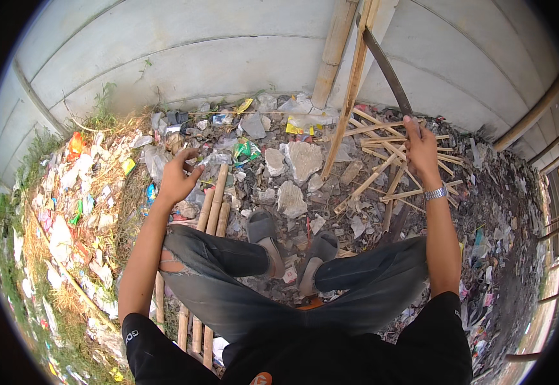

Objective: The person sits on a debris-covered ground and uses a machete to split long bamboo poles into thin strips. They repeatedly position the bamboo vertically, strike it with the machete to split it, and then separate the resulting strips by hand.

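Observation:
My right hand (pixel 420 147), with a watch on its wrist, is closed around the handle end of a machete (pixel 388 70). Its long dark blade slants up and left to a split bamboo length (pixel 350 96), which stands nearly upright in front of me. The blade's upper end meets the bamboo; I cannot tell whether it bites in. My left hand (pixel 180 176) hangs empty over the left side, fingers curved and apart. Just beside it are several round bamboo poles (pixel 214 205), running back under my left leg.
Split bamboo strips (pixel 388 151) lie in a crossed heap at the right. Broken concrete chunks (pixel 304 160) sit amid litter in front of my feet. A concrete panel wall (pixel 228 64) rises behind, with a bamboo pole (pixel 334 58) leaning on it. Trash and dry grass (pixel 80 212) cover the left.

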`<state>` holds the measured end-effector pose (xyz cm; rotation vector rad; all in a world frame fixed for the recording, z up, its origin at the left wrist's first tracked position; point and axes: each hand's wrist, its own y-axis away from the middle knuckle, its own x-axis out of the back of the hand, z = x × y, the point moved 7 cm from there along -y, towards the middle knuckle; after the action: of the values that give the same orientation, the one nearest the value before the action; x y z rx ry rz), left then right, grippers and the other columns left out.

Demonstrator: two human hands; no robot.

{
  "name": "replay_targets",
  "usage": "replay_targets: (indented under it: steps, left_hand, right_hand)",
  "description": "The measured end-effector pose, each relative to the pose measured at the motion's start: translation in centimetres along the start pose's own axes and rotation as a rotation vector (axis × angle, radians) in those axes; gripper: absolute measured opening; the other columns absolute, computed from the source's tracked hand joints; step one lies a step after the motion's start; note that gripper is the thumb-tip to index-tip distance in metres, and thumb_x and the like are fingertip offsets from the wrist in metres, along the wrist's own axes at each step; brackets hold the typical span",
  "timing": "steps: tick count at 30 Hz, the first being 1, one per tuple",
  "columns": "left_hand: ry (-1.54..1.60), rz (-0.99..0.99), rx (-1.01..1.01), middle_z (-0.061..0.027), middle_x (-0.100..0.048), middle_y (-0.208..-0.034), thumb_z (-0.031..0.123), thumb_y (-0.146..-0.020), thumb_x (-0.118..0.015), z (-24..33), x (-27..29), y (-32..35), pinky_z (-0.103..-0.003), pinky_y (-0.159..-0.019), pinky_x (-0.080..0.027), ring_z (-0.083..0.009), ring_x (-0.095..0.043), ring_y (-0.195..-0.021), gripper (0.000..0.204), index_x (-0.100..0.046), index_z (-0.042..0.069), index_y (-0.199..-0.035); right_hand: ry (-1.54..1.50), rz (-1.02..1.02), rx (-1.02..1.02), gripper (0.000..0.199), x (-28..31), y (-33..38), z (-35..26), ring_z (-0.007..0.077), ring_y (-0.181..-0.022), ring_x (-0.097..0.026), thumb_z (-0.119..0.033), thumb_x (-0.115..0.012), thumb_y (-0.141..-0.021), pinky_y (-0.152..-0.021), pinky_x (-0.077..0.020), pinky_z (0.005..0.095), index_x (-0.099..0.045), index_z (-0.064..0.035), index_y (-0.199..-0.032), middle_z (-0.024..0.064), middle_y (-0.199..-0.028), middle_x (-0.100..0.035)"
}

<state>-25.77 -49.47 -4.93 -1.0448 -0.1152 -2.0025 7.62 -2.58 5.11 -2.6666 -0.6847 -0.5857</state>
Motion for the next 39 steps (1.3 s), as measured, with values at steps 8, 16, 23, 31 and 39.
replay_targets:
  steps: [8,16,23,31,39]
  left_hand:
    - [0.143,0.045,-0.141,-0.0167,-0.068,-0.128,0.017,-0.092,-0.073,9.4,0.7,-4.9,-0.032,-0.078,-0.056,-0.0157,-0.068,-0.092,0.049,-0.059,-0.001,-0.135]
    - [0.341,0.468,-0.455,-0.0248,-0.06,-0.137,0.043,-0.093,-0.074,28.5,6.0,-15.9,-0.039,-0.094,-0.055,-0.0278,-0.064,-0.12,0.077,-0.045,-0.006,-0.145]
    - [0.136,0.495,-0.381,-0.0299,-0.052,-0.145,0.057,-0.089,-0.072,32.6,3.5,-23.7,-0.041,-0.101,-0.052,-0.0339,-0.061,-0.127,0.097,-0.037,-0.012,-0.148]
    - [0.124,0.449,-0.504,-0.0193,-0.075,-0.11,0.04,-0.092,-0.073,33.8,1.2,-26.8,-0.035,-0.079,-0.06,-0.0232,-0.076,-0.09,0.06,-0.062,-0.005,-0.13]
    - [0.352,0.236,-0.644,-0.0182,-0.076,-0.096,0.018,-0.099,-0.064,33.1,0.8,-29.0,-0.034,-0.072,-0.058,-0.0212,-0.072,-0.082,0.038,-0.062,-0.011,-0.123]
  right_hand:
    - [0.085,0.068,0.183,0.059,5.2,5.2,-5.5,0.0088,-0.052,-0.042,-0.055,-0.064,-0.097,-0.049,-0.0344,0.0302,-0.059,-0.002,-0.073,-0.0013,-0.056,-0.047]
    - [0.132,0.067,0.258,0.059,-5.9,7.9,-3.2,0.0351,-0.054,-0.05,-0.05,-0.064,-0.098,-0.056,-0.0414,0.0441,-0.058,0.0056,-0.078,0.0189,-0.06,-0.053]
    - [0.049,0.014,0.238,0.05,-11.7,8.5,2.2,0.0287,-0.054,-0.051,-0.042,-0.065,-0.099,-0.056,-0.0412,0.0434,-0.059,0.0034,-0.079,0.0173,-0.06,-0.052]
    - [0.036,-0.142,0.141,0.034,-12.9,8.0,4.2,0.0444,-0.067,-0.062,-0.026,-0.072,-0.084,-0.066,-0.0517,0.0456,-0.066,0.0072,-0.084,0.0272,-0.072,-0.064]
    - [-0.49,-0.485,-0.181,0.033,-17.6,8.2,8.4,0.0163,-0.048,-0.058,-0.027,-0.075,-0.088,-0.046,-0.0447,0.0345,-0.064,0.0037,-0.08,0.0069,-0.061,-0.061]
